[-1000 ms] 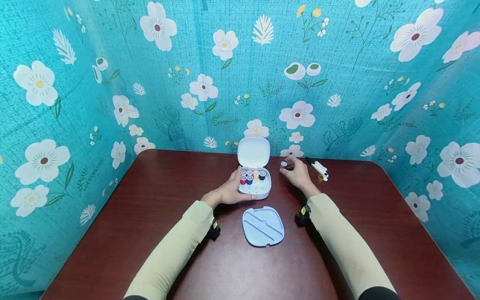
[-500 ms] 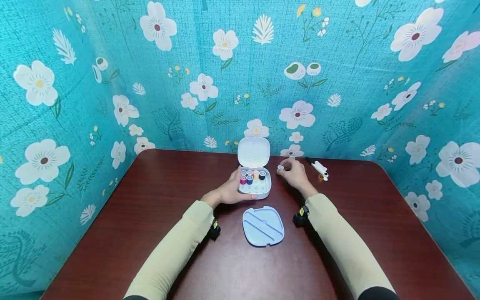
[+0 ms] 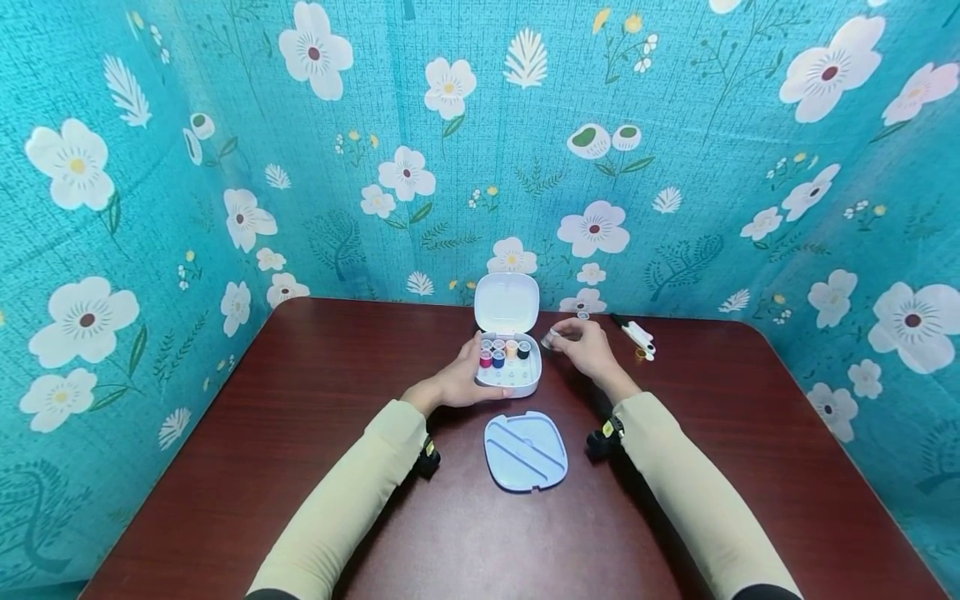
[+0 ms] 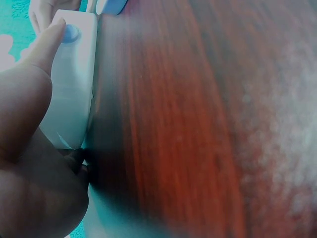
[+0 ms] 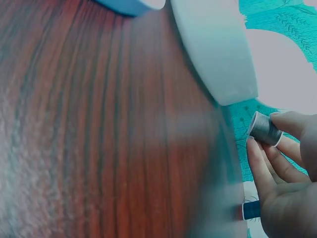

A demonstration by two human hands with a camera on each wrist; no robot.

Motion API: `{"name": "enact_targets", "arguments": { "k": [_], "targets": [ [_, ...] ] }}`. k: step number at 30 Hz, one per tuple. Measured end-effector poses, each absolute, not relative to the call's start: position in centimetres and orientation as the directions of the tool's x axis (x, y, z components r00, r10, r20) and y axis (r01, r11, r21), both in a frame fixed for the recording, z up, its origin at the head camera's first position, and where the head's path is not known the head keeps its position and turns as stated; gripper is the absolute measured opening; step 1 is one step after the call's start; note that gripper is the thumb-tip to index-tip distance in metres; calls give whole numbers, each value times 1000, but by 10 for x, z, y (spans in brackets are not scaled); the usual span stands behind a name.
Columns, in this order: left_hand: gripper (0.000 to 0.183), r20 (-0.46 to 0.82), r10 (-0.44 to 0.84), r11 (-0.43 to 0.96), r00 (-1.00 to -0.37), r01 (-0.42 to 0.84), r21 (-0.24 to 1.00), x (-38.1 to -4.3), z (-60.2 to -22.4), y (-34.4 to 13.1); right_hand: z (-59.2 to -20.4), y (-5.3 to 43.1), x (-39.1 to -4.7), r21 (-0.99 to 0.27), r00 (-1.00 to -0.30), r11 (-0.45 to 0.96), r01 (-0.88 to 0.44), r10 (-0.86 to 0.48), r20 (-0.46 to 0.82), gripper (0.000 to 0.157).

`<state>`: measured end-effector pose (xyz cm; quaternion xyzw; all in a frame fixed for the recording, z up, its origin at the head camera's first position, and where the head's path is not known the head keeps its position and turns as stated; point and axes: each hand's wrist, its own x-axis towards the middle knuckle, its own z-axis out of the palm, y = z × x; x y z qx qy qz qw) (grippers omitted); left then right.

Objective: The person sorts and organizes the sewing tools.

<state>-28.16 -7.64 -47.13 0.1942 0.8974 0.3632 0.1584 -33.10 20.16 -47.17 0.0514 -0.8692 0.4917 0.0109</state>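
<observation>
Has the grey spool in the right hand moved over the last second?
Yes. In the head view, the grey spool, pinched in the right hand, has moved left, closer to the white box.

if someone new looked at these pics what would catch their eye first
Probably the turquoise cloth with big pale flowers, filling the background behind the table. Next, the open white box of coloured thread spools near the table's far edge, held by the left hand. Just right of it, the right hand pinches a grey spool.
</observation>
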Motion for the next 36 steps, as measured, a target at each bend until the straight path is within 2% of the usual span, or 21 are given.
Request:
{"name": "enact_targets", "arguments": {
  "k": [9, 19, 28, 36],
  "targets": [
    [131, -140, 457, 660, -878, 229, 716, -282, -473, -76, -468, 200, -326, -887, -994, 453, -87, -95, 49, 24],
    [131, -123, 468, 639, -875, 239, 731, -282, -471, -76, -457, 189, -317, -906, -985, 402, -136, -153, 80, 22],
    [130, -129, 473, 638, -872, 237, 733, -282, -470, -76, -450, 179, -313, -867, -981, 470, -164, -169, 94, 23],
    [129, -105, 481, 625, -871, 256, 737, -282, -472, -77, -451, 172, -310, -824, -965, 510, -246, -204, 163, 20]
  ]
}}
